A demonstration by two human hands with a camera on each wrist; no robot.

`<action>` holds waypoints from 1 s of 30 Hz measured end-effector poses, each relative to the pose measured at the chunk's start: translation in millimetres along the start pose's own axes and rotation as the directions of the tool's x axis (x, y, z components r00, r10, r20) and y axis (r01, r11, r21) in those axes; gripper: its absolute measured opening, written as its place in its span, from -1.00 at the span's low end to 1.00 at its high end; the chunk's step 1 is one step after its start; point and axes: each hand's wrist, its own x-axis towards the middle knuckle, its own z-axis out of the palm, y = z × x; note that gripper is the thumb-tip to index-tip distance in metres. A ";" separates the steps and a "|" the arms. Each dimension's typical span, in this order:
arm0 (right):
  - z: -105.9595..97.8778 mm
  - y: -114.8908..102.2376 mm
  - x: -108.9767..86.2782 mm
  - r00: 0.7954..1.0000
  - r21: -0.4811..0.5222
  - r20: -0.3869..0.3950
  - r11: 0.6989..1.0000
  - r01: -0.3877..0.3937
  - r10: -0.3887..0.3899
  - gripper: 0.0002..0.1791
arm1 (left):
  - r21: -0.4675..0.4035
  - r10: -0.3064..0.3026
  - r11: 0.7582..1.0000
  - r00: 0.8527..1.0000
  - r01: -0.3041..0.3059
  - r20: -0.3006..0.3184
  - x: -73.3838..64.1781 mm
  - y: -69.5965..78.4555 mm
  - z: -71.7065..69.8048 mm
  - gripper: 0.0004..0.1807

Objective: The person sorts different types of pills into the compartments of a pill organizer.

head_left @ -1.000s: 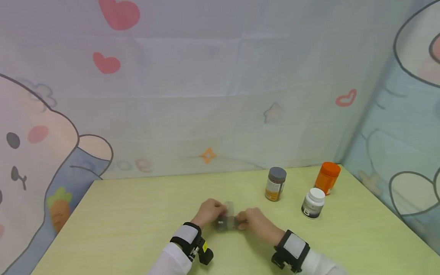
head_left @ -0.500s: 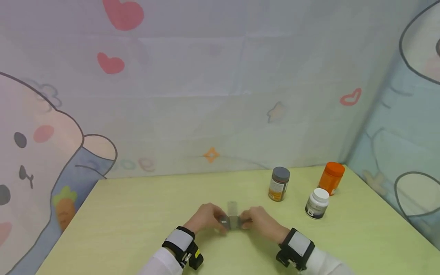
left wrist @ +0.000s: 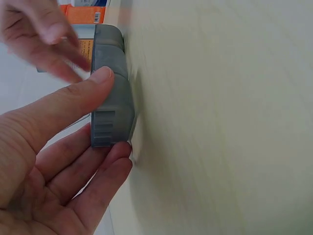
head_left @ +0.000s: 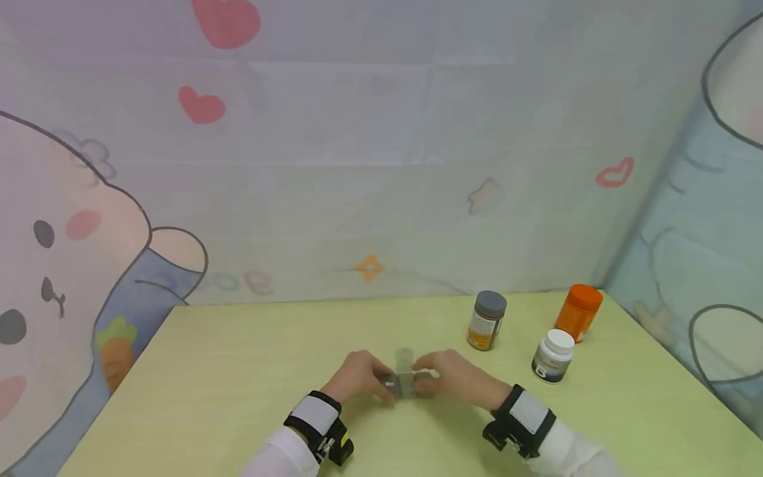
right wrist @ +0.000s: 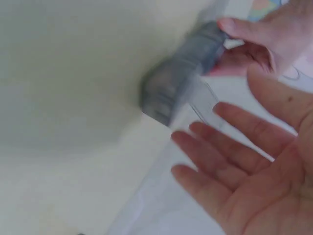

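A small grey translucent pill organizer [head_left: 406, 385] with a row of compartments lies on the table, between both hands. Its middle clear lid [head_left: 404, 359] sticks out from the back; the right wrist view also shows this lid [right wrist: 203, 102]. My left hand [head_left: 357, 376] holds the left end, thumb on the near side and fingers curled beneath in the left wrist view. My right hand [head_left: 457, 379] is at the right end, its fingers [right wrist: 225, 154] spread and apart from the organizer in the right wrist view, holding nothing.
Back right on the pale yellow table [head_left: 268, 344] stand a grey-capped bottle [head_left: 486, 320], a white-capped bottle [head_left: 552, 356] and an orange bottle [head_left: 579, 313]. A printed cloth [head_left: 357, 165] hangs along the back edge.
My left hand has shifted from over the organizer's top to gripping its left end. My right hand has let go of the right end, its fingers now spread.
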 end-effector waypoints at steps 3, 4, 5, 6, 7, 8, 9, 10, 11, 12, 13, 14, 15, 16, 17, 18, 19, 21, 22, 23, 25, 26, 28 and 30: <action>-14.0 -1.6 5.0 0.999 0.050 -0.036 0.999 -0.016 0.018 -0.61 | 0.007 -0.006 1.000 1.000 0.006 0.006 -0.5 0.3 -0.8 -0.59; -19.0 -1.7 6.2 0.998 0.071 -0.060 0.997 -0.018 0.022 -0.60 | 0.008 -0.010 1.000 1.000 0.010 0.010 -0.8 0.3 -1.1 -0.59; -23.9 -1.4 7.6 0.996 0.095 -0.089 0.995 -0.012 0.020 -0.59 | 0.005 -0.014 1.000 1.000 0.014 0.011 -1.3 0.3 -1.7 -0.59; -28.7 -1.0 9.0 0.992 0.121 -0.125 0.993 -0.010 0.025 -0.58 | 0.009 -0.020 1.000 1.000 0.020 0.012 -1.7 -0.1 -2.2 -0.59; -33.1 0.7 10.0 0.986 0.134 -0.168 0.991 0.001 0.022 -0.58 | 0.014 -0.024 1.000 1.000 0.024 0.011 -1.8 -0.3 -1.8 -0.58; -37.5 2.7 10.9 0.976 0.151 -0.216 0.988 0.010 0.024 -0.59 | 0.016 -0.029 0.999 1.000 0.029 0.011 -1.9 -0.3 -1.7 -0.57; -41.6 5.1 11.7 0.963 0.168 -0.267 0.986 0.016 0.030 -0.60 | 0.015 -0.033 0.999 0.999 0.033 0.012 -2.1 -0.4 -1.6 -0.57; -45.4 8.1 12.4 0.948 0.181 -0.315 0.983 0.020 0.038 -0.62 | 0.014 -0.036 0.999 0.999 0.036 0.013 -2.1 -0.8 -1.4 -0.56; -48.9 11.3 13.2 0.930 0.194 -0.366 0.981 0.027 0.047 -0.63 | 0.012 -0.038 0.999 0.999 0.038 0.014 -2.0 -1.2 -1.4 -0.55; -52.1 15.2 13.9 0.907 0.202 -0.417 0.979 0.029 0.059 -0.64 | 0.015 -0.040 0.999 0.999 0.039 0.014 -1.7 -1.7 -1.2 -0.55; -54.8 19.3 14.4 0.883 0.210 -0.464 0.977 0.030 0.073 -0.65 | 0.016 -0.039 0.999 0.999 0.038 0.013 -1.3 -2.0 -0.8 -0.55; -57.4 23.6 14.4 0.857 0.227 -0.506 0.974 0.025 0.096 -0.65 | 0.020 -0.037 0.999 0.999 0.037 0.013 -0.7 -2.4 -0.3 -0.55; -59.5 28.4 14.5 0.832 0.235 -0.541 0.972 0.013 0.119 -0.64 | 0.022 -0.035 0.999 0.999 0.035 0.013 0.1 -2.7 0.4 -0.55; -61.2 32.9 14.8 0.805 0.242 -0.575 0.970 0.001 0.142 -0.62 | 0.029 -0.031 0.999 0.999 0.031 0.010 0.6 -3.2 0.8 -0.56; -62.5 37.5 15.1 0.777 0.258 -0.606 0.966 -0.007 0.168 -0.60 | 0.037 -0.027 0.999 1.000 0.027 0.007 1.2 -3.6 1.4 -0.56; -63.2 42.2 15.3 0.747 0.273 -0.635 0.962 -0.022 0.197 -0.58 | 0.043 -0.025 0.999 1.000 0.025 0.004 1.6 -3.8 2.2 -0.56; -63.7 46.5 15.1 0.715 0.293 -0.660 0.955 -0.035 0.229 -0.56 | 0.045 -0.025 0.999 1.000 0.025 0.004 1.8 -3.7 2.7 -0.56; -63.3 55.5 14.6 0.652 0.336 -0.700 0.940 -0.060 0.291 -0.50 | 0.039 -0.029 0.999 1.000 0.029 0.004 1.2 -2.5 3.3 -0.56; -62.7 59.4 14.2 0.621 0.362 -0.714 0.930 -0.066 0.322 -0.47 | 0.039 -0.031 0.999 1.000 0.030 0.005 0.8 -1.9 3.6 -0.56; -61.8 63.2 13.8 0.594 0.389 -0.723 0.918 -0.072 0.353 -0.42 | 0.035 -0.034 0.999 0.999 0.034 0.007 0.2 -1.0 3.7 -0.55; -60.0 69.0 13.1 0.551 0.448 -0.720 0.889 -0.094 0.421 -0.32 | 0.035 -0.037 0.999 0.999 0.037 0.008 -1.2 1.0 3.0 -0.55; -59.0 71.2 12.7 0.541 0.476 -0.708 0.873 -0.110 0.454 -0.26 | 0.036 -0.037 0.999 0.999 0.037 0.010 -1.6 1.7 2.7 -0.55; -56.9 74.5 11.7 0.529 0.524 -0.676 0.840 -0.142 0.512 -0.14 | 0.041 -0.038 0.998 0.999 0.038 0.014 -2.2 2.7 2.3 -0.55; -54.5 77.1 10.6 0.526 0.566 -0.641 0.807 -0.169 0.559 -0.04 | 0.042 -0.042 0.998 0.999 0.042 0.018 -2.6 3.7 1.8 -0.55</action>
